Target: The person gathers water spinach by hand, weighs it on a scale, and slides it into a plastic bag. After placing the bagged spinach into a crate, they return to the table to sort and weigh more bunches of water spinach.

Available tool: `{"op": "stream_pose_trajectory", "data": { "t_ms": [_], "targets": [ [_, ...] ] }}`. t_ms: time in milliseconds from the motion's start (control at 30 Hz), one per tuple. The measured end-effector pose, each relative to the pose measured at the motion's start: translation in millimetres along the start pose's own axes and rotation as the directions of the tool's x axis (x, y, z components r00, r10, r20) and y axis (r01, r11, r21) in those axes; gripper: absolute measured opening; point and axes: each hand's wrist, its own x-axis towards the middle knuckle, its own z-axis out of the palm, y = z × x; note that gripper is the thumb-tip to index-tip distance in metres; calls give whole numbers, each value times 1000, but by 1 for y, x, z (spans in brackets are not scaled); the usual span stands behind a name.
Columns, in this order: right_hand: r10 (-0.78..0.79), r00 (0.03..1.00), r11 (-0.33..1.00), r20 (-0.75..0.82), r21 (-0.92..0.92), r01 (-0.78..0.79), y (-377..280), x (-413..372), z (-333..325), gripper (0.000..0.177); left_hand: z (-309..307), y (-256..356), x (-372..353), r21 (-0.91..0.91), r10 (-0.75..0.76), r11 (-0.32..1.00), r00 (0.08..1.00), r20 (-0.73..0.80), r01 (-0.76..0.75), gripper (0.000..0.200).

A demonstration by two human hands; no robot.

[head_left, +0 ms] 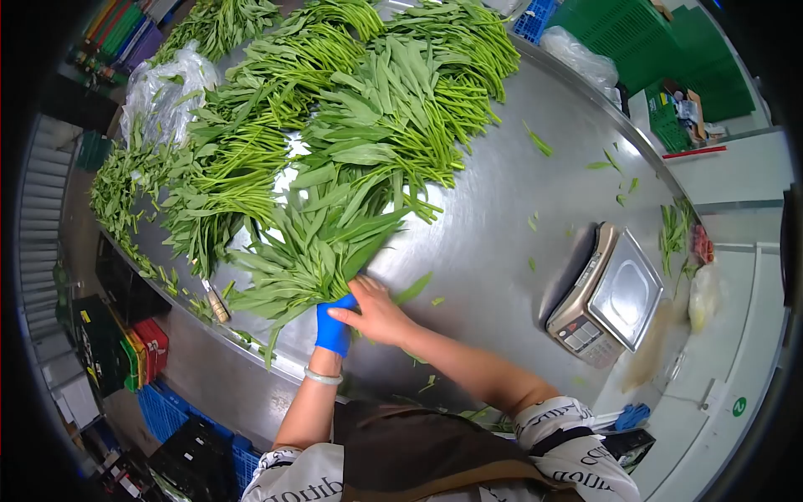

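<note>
A bunch of leafy water spinach point(309, 251) lies fanned out on the metal table in front of me. My left hand point(333, 328), in a blue glove, is closed at its near end, with the fingers mostly hidden by leaves. Against the right side of the same bunch rests my bare right hand point(376, 312), its thumb across the blue glove and its fingers curving round the leaves. Just beyond, more water spinach bunches point(393, 109) lie in rows, stems towards the right. A knife point(216, 303) with a light handle lies by the left table edge.
A digital scale point(623, 289) stands on the right of the metal table point(493, 251). Loose stems point(669, 238) lie beyond it. Clear plastic bags point(167, 96) sit at the far left. Green crates point(611, 42) stand behind the far edge, blue crates point(171, 418) at lower left.
</note>
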Motion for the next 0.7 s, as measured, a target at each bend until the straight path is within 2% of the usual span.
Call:
{"op": "stream_pose_trajectory", "data": {
  "t_ms": [33,67,100,133,200,233,300,367,400,433,500,533,600,633,667,700],
  "targets": [
    [-48,999,995,-25,-93,45,4,-3,3,64,3,5,-4,47,-7,999,1000,-3,8,35],
    [-32,997,986,65,-161,42,8,-1,-6,59,6,12,-6,94,-15,995,1000,-5,16,35],
    [-40,997,993,65,-112,47,15,1,-13,56,11,17,-8,139,-24,990,1000,-8,25,36],
    [-99,995,988,-23,-119,96,17,0,-25,46,26,33,-13,47,-31,998,999,-30,33,35],
    [51,970,999,-238,18,-48,17,2,-46,24,32,52,-17,18,-67,998,998,-16,68,35],
    [62,951,998,-302,9,-63,24,5,-51,21,32,59,-21,4,-85,996,996,-11,85,35],
    [51,985,998,-163,47,-44,30,0,-57,21,29,69,-40,79,1,997,999,-36,2,34],
    [-47,997,991,-54,-124,40,20,-11,-54,24,20,77,-67,191,96,977,995,-19,-91,36],
    [-92,996,975,5,-202,92,14,-19,-50,25,14,79,-78,358,153,922,988,19,-150,38],
    [-112,993,981,34,-154,116,15,-27,-41,27,8,82,-88,511,207,833,976,65,-211,39],
    [-160,983,984,87,-62,166,24,-41,-21,31,6,88,-104,541,191,821,981,42,-183,40],
    [-192,979,981,69,-4,193,15,-41,-17,44,5,89,-105,499,209,840,976,67,-214,41],
    [-363,932,925,-12,-120,359,2,-58,-18,51,1,84,-110,409,231,875,966,119,-260,41],
    [-442,896,885,-46,-184,427,-6,-69,-19,55,6,87,-114,298,230,920,966,118,-256,40],
    [-354,929,935,-108,-59,349,0,-71,-7,55,18,94,-113,180,228,952,966,118,-247,40],
    [-225,973,956,-52,182,231,10,-79,-6,52,29,97,-112,61,220,972,969,114,-228,39]
  ]
}}
